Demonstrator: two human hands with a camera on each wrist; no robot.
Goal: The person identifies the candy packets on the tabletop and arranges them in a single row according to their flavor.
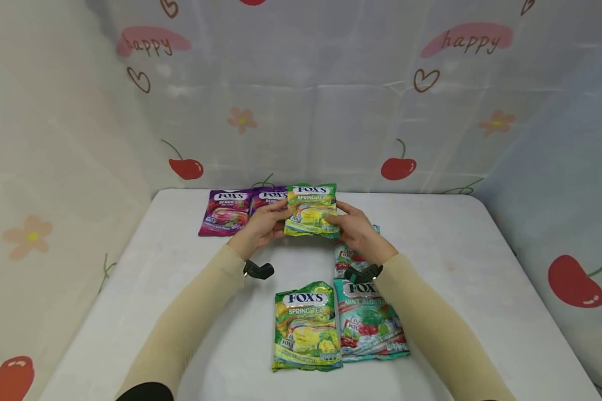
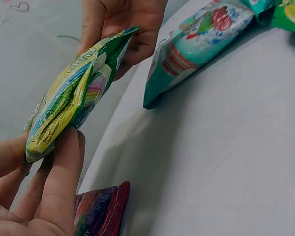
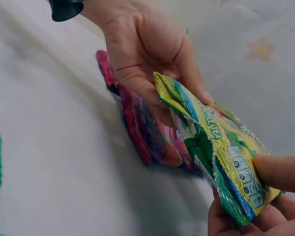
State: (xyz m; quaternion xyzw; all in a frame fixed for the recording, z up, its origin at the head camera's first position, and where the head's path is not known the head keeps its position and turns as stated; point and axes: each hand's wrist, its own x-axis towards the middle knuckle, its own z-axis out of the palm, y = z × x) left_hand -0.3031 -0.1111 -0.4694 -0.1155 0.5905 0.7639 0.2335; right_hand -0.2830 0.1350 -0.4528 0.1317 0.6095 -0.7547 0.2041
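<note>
Both hands hold one green and yellow Spring Tea bag [image 1: 312, 210] between them, raised above the far part of the table. My left hand [image 1: 265, 224] pinches its left edge, thumb on the front. On the right edge my right hand [image 1: 357, 227] grips with thumb in front and fingers behind. The wrist views show the held bag [image 2: 71, 96] from its end, clear of the table, with fingers on both sides. Just beyond the left hand lie two purple Berries bags [image 1: 226, 213], the second partly covered by the hand and held bag.
Another Spring Tea bag [image 1: 307, 328] lies at the near middle of the white table [image 1: 205, 312]. Right of it is a teal Mint Blossom bag [image 1: 370, 326], with a second teal bag [image 1: 345, 260] behind, partly under the right wrist. A printed curtain [image 1: 301, 122] stands behind the table.
</note>
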